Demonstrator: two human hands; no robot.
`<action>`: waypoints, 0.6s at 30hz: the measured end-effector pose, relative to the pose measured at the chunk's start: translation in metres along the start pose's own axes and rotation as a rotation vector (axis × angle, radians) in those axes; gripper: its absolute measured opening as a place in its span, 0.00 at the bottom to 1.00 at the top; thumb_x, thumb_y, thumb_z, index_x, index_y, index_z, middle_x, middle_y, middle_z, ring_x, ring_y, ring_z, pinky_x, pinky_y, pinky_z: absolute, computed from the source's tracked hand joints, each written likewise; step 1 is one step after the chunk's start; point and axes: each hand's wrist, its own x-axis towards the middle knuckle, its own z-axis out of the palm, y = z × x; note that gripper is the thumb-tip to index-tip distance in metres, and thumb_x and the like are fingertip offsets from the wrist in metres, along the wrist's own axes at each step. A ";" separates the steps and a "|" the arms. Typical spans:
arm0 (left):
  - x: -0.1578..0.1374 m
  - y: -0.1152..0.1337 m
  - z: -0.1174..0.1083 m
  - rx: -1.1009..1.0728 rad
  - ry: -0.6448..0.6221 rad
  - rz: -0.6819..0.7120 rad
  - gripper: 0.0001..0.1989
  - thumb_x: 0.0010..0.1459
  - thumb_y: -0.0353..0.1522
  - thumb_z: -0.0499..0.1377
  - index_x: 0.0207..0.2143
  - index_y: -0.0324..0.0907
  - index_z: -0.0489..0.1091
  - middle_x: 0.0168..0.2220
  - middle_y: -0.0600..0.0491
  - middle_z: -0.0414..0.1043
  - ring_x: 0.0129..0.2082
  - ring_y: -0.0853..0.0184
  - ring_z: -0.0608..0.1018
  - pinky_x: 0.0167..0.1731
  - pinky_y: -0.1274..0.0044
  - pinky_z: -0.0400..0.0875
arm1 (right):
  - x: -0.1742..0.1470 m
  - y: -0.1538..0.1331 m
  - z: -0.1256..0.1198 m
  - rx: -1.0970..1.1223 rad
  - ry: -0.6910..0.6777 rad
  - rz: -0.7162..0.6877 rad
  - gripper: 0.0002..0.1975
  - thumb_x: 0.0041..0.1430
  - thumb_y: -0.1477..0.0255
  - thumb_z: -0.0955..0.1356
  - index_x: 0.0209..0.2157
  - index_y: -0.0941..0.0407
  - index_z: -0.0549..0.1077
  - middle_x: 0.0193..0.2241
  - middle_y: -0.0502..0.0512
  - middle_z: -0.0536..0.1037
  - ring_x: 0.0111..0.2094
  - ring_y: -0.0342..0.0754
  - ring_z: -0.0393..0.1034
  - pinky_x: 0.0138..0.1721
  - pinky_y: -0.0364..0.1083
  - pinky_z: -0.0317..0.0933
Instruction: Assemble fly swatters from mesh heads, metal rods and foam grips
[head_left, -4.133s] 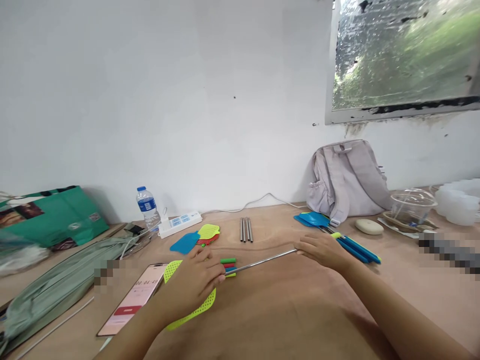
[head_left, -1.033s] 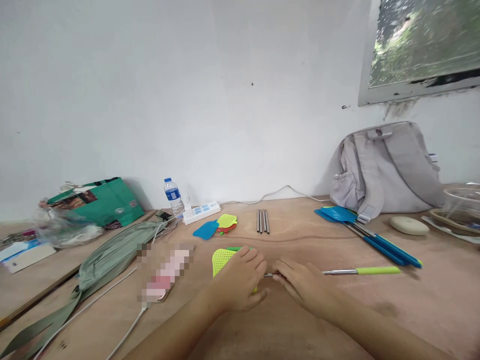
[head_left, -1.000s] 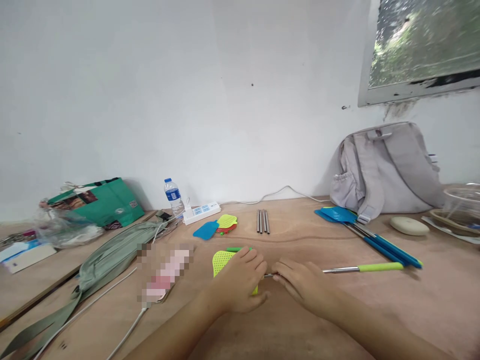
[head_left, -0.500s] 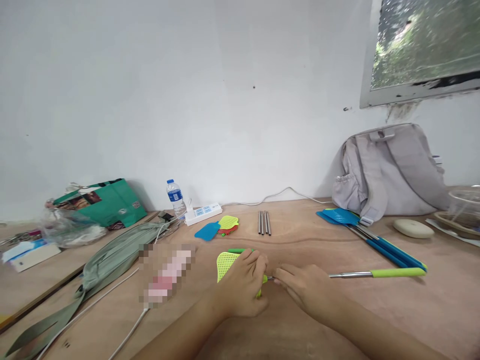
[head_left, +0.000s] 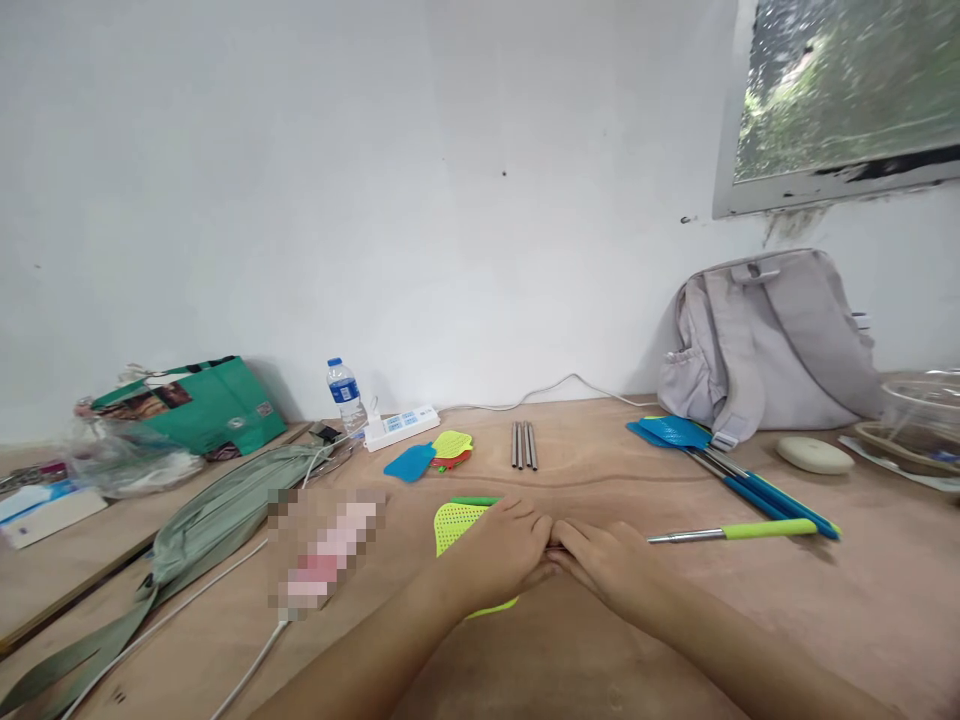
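Observation:
Both hands are together over a fly swatter whose yellow-green perforated head [head_left: 456, 524] shows to the left. My left hand [head_left: 504, 548] is closed around the neck of the head, hiding it. My right hand [head_left: 600, 562] pinches the thin metal rod just beside it, and the fingertips of both hands touch. Past my right hand, the swatter's telescopic metal shaft and yellow-green grip [head_left: 765, 529] stretch to the right. A green strip [head_left: 475, 500] lies just behind the swatter head. The joint between head and rod is hidden by my fingers.
Behind lie several metal tubes [head_left: 524, 446] and loose swatter heads, one blue [head_left: 409, 462]. Blue swatters [head_left: 757, 492] rest at right near a grey backpack [head_left: 772, 345] and a pale oval object [head_left: 814, 455]. At left are a power strip [head_left: 401, 428], a water bottle [head_left: 346, 392] and a green bag [head_left: 214, 405].
My hands have come together at the swatter's neck, closing the gap where the rod showed. The grip end has shifted left and tilted slightly upward.

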 end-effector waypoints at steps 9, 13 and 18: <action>-0.004 -0.010 -0.002 0.082 -0.012 0.036 0.11 0.59 0.30 0.46 0.27 0.41 0.65 0.23 0.54 0.67 0.28 0.65 0.69 0.32 0.74 0.60 | -0.004 0.018 -0.008 -0.021 -0.103 0.099 0.04 0.55 0.71 0.61 0.32 0.56 0.64 0.28 0.52 0.75 0.28 0.47 0.69 0.23 0.42 0.47; -0.015 -0.021 -0.013 0.025 0.004 -0.010 0.11 0.59 0.30 0.46 0.26 0.41 0.63 0.24 0.54 0.67 0.30 0.66 0.69 0.31 0.75 0.58 | -0.002 0.027 -0.005 -0.160 -0.119 0.152 0.07 0.55 0.72 0.60 0.26 0.57 0.66 0.23 0.54 0.74 0.25 0.47 0.68 0.22 0.43 0.43; -0.036 -0.036 -0.013 0.024 0.060 -0.069 0.13 0.59 0.30 0.45 0.25 0.42 0.64 0.25 0.54 0.65 0.30 0.67 0.67 0.29 0.77 0.57 | 0.001 0.042 -0.004 -0.230 -0.075 0.125 0.07 0.54 0.75 0.60 0.25 0.57 0.67 0.23 0.55 0.74 0.26 0.47 0.68 0.23 0.43 0.43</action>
